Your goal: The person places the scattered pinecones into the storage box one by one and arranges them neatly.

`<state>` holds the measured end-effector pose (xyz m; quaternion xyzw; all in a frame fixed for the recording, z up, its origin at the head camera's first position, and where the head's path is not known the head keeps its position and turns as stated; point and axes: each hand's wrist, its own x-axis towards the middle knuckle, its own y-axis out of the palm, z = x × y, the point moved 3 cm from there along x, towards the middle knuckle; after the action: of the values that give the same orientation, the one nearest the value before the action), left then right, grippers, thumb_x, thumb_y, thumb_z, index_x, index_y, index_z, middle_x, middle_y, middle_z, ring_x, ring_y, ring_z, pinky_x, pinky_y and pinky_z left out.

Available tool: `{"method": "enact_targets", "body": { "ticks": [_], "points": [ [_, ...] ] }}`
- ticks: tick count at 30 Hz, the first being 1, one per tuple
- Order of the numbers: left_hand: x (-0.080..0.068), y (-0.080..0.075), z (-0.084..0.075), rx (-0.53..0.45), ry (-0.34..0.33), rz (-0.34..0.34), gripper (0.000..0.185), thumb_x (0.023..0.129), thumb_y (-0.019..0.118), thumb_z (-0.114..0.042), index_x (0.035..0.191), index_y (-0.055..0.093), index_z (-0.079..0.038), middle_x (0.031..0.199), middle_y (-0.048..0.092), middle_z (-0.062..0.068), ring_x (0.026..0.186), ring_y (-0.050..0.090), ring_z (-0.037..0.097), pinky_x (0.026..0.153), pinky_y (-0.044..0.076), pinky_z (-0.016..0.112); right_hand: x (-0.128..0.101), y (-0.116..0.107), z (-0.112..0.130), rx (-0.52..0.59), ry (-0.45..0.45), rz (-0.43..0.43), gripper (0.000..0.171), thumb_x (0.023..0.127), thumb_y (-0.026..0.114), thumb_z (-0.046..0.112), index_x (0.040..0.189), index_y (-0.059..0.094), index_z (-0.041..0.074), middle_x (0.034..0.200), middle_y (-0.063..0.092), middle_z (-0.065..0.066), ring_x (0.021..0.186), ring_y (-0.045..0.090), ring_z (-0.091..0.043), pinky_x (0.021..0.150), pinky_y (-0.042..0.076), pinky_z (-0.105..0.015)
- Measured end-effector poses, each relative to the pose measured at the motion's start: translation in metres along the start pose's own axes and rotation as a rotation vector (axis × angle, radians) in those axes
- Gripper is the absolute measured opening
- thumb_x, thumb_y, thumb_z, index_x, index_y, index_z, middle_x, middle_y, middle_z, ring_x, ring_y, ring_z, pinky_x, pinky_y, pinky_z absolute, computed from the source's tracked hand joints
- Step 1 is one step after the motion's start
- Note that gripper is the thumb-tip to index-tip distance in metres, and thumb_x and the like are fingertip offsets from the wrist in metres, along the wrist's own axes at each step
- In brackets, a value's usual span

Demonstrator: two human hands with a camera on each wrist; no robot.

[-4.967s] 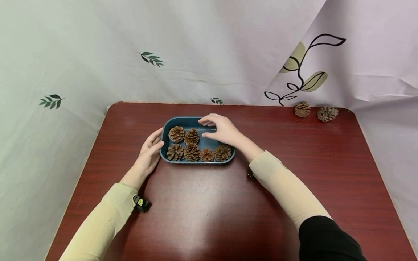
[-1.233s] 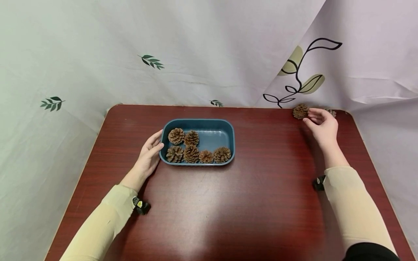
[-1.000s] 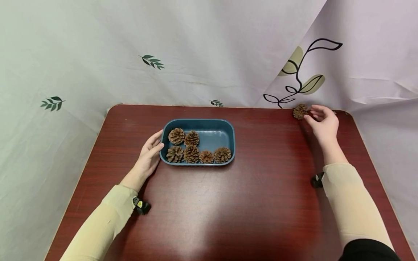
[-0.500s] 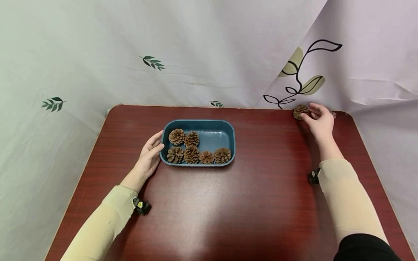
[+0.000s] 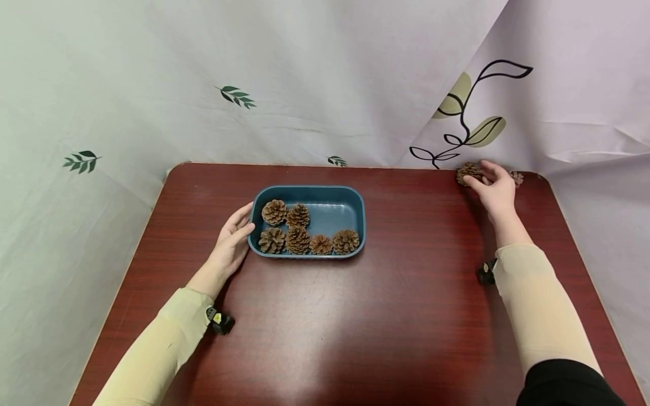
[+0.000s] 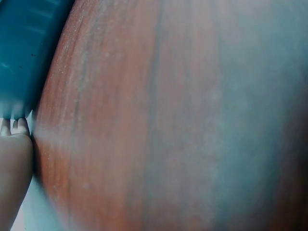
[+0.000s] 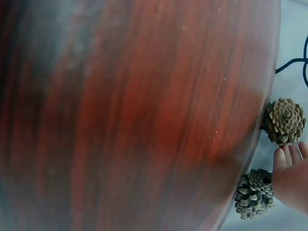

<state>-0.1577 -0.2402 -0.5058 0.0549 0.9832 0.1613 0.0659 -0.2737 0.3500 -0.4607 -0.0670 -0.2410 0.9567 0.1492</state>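
Observation:
A blue rectangular box [image 5: 332, 217] with rounded corners stands on the table in the head view, holding several brown pine cones [image 5: 298, 241]. My left hand [image 5: 227, 248] rests against its left end, thumb tip at the rim and fingers extended along the outer wall. At the back right, my right hand [image 5: 497, 192] pinches a pine cone [image 7: 285, 121], its thumb across the front and index finger behind. Fingertips show at that cone's lower edge in the right wrist view. A second pine cone [image 7: 254, 193] lies beside the right hand and is partly hidden by it in the head view.
The dark red table [image 5: 406, 316] meets a pale, leaf-printed cloth [image 5: 304, 79] along its back edge. Both pine cones at the back right lie near that edge. Each wrist carries a small black camera [image 5: 220, 320].
My right hand has moved from over the box to the back right, then slid left and closed on the left of the two cones. My left hand and the box have stayed put.

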Motion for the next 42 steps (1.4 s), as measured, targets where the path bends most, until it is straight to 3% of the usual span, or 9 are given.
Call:
{"method": "enact_targets", "body": {
  "ticks": [7,20,24,28,30,32,37,40,42],
  "points": [
    [0.0,0.0,0.0,-0.002,0.001,0.001,0.055,0.111,0.048,-0.003,0.164,0.036,-0.013,0.146,0.059,-0.016,0.128,0.06,0.003,0.1,0.053,0.02,0.002,0.003,-0.001,-0.01,0.022,-0.008,0.07,0.1,0.072,0.019,0.162,0.043,0.007,0.166,0.044,-0.019,0.152,0.046,-0.02,0.125,0.037,-0.028],
    [0.0,0.0,0.0,-0.005,0.002,-0.003,0.054,0.111,0.048,-0.002,0.162,0.038,-0.015,0.145,0.06,-0.016,0.128,0.061,0.004,0.1,0.053,0.021,0.003,0.008,-0.003,-0.037,0.064,-0.036,0.065,0.099,0.072,0.026,0.158,0.051,0.008,0.16,0.052,-0.014,0.136,0.056,-0.012,0.119,0.043,-0.025],
    [0.001,0.0,0.0,-0.003,0.001,0.002,0.055,0.111,0.048,-0.002,0.163,0.037,-0.014,0.146,0.059,-0.016,0.127,0.061,0.003,0.1,0.053,0.021,0.004,0.009,-0.003,-0.015,0.062,-0.063,0.064,0.097,0.074,0.026,0.154,0.055,0.007,0.143,0.062,-0.003,0.112,0.058,-0.001,0.096,0.05,-0.013],
    [0.0,0.0,0.0,-0.009,0.001,0.002,0.055,0.111,0.049,-0.002,0.163,0.037,-0.013,0.146,0.059,-0.016,0.127,0.061,0.003,0.1,0.053,0.021,0.006,0.011,-0.004,-0.013,0.053,-0.092,0.062,0.095,0.076,0.026,0.151,0.058,0.005,0.126,0.061,0.008,0.092,0.047,0.008,0.077,0.043,-0.01],
    [0.0,0.0,-0.001,-0.016,0.001,0.0,0.055,0.11,0.049,-0.002,0.163,0.038,-0.014,0.146,0.06,-0.016,0.127,0.061,0.004,0.099,0.053,0.021,0.007,0.012,-0.003,-0.026,0.057,-0.098,0.062,0.095,0.076,0.027,0.151,0.059,0.005,0.13,0.062,0.002,0.091,0.046,0.008,0.078,0.042,-0.01],
    [0.0,0.0,-0.001,-0.022,0.001,-0.002,0.054,0.11,0.05,-0.002,0.162,0.039,-0.014,0.145,0.06,-0.016,0.127,0.061,0.004,0.099,0.053,0.02,0.008,0.012,-0.003,-0.033,0.064,-0.101,0.062,0.095,0.076,0.028,0.15,0.059,0.004,0.124,0.063,0.006,0.091,0.046,0.009,0.081,0.041,-0.01],
    [0.0,0.001,-0.001,-0.019,-0.002,0.0,0.054,0.111,0.049,-0.002,0.162,0.039,-0.014,0.145,0.06,-0.017,0.127,0.061,0.003,0.1,0.053,0.02,0.012,0.011,-0.007,-0.031,0.084,-0.096,0.062,0.095,0.077,0.029,0.148,0.06,0.002,0.096,0.047,0.027,0.09,0.044,0.011,0.084,0.04,-0.011],
    [0.0,0.001,-0.001,-0.015,-0.003,-0.002,0.054,0.111,0.048,-0.001,0.162,0.039,-0.014,0.145,0.06,-0.017,0.128,0.061,0.003,0.1,0.053,0.02,0.013,0.01,-0.009,-0.046,0.085,-0.085,0.062,0.095,0.077,0.03,0.148,0.06,0.002,0.1,0.048,0.025,0.091,0.043,0.01,0.083,0.04,-0.012],
    [0.0,0.001,-0.001,-0.016,-0.002,-0.001,0.054,0.111,0.048,-0.001,0.162,0.039,-0.014,0.145,0.06,-0.017,0.128,0.061,0.003,0.1,0.053,0.02,0.013,0.009,-0.01,-0.074,0.082,-0.069,0.063,0.095,0.076,0.03,0.149,0.06,0.003,0.111,0.057,0.016,0.099,0.048,0.005,0.086,0.04,-0.012]
  ]
}}
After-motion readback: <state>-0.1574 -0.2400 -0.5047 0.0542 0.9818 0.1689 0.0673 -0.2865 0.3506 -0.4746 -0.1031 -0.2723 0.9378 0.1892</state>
